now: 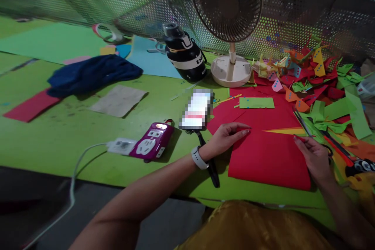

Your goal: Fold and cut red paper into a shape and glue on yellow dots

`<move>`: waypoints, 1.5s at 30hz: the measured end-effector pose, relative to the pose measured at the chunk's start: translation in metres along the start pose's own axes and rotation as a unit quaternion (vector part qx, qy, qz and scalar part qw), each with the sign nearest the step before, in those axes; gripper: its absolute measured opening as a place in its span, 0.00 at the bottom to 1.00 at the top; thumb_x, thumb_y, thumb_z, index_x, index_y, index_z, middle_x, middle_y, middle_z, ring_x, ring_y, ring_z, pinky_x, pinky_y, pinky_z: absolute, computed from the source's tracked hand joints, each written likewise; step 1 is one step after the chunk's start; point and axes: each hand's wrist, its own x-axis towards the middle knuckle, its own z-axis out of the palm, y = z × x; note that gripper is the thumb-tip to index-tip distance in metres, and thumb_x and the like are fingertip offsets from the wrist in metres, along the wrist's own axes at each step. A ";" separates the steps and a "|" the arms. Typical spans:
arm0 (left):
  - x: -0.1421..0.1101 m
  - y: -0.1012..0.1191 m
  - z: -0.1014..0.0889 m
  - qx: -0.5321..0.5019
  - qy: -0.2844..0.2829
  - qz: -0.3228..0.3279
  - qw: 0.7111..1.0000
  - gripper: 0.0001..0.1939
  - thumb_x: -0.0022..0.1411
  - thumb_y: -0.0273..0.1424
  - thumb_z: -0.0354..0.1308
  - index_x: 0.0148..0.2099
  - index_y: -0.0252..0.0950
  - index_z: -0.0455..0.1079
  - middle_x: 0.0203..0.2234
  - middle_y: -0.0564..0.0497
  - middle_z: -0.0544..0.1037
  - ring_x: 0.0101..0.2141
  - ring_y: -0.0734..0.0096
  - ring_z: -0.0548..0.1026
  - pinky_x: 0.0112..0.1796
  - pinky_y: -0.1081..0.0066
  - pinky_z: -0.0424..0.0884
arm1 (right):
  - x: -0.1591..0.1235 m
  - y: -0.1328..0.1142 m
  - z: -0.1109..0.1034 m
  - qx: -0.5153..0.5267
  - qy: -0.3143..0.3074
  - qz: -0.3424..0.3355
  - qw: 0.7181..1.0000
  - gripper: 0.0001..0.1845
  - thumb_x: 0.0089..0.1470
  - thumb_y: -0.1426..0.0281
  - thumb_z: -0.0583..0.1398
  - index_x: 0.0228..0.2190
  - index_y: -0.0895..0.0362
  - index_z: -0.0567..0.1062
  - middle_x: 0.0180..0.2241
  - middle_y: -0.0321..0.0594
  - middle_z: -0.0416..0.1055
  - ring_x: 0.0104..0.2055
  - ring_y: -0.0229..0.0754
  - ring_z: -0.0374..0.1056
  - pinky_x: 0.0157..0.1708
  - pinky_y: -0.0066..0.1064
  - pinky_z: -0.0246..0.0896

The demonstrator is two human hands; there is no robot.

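Note:
A sheet of red paper (269, 160) lies folded over on the table in front of me. My left hand (230, 136) has its thumb and fingers closed at the sheet's upper left corner. At the upper right corner, my right hand (316, 158) pinches the sheet's edge. Behind the fold lies more red paper (263, 115), with a thin yellow strip (284, 131) between. A small green paper rectangle (257, 102) with blue dots rests on the red paper. Dark scissor blades (303, 123) point away beyond my right hand, which partly hides the handles.
Left of the paper are a phone (196, 109) on a black stand and a purple power strip (150, 140) with a white charger. Behind stand a black bottle (186, 56) and a fan (230, 70). Colourful paper cutouts (310, 74) pile at right. Blue cloth (93, 74) lies farther left.

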 end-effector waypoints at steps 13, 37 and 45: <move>0.005 -0.005 -0.007 0.068 -0.020 0.036 0.997 0.18 0.63 0.40 0.59 0.47 0.34 0.77 0.37 0.44 0.82 0.36 0.71 0.77 0.36 0.72 0.71 | -0.002 -0.002 0.000 0.019 -0.010 0.028 0.999 0.19 0.43 0.55 0.71 0.38 0.49 0.80 0.32 0.38 0.81 0.34 0.45 0.77 0.33 0.36 0.75; 0.008 -0.004 -0.012 0.124 -0.026 0.057 0.990 0.16 0.63 0.39 0.58 0.45 0.34 0.77 0.38 0.43 0.82 0.37 0.68 0.77 0.36 0.71 0.72 | 0.001 -0.004 -0.001 -0.038 -0.029 -0.003 0.999 0.21 0.43 0.51 0.70 0.35 0.51 0.81 0.30 0.41 0.80 0.34 0.47 0.76 0.33 0.37 0.74; 0.007 0.002 -0.016 0.146 -0.040 0.054 0.987 0.16 0.64 0.39 0.57 0.44 0.32 0.78 0.33 0.44 0.82 0.31 0.71 0.75 0.29 0.74 0.68 | 0.003 -0.003 -0.002 -0.062 -0.022 0.000 0.998 0.21 0.40 0.49 0.70 0.32 0.49 0.81 0.33 0.41 0.81 0.37 0.49 0.76 0.38 0.40 0.75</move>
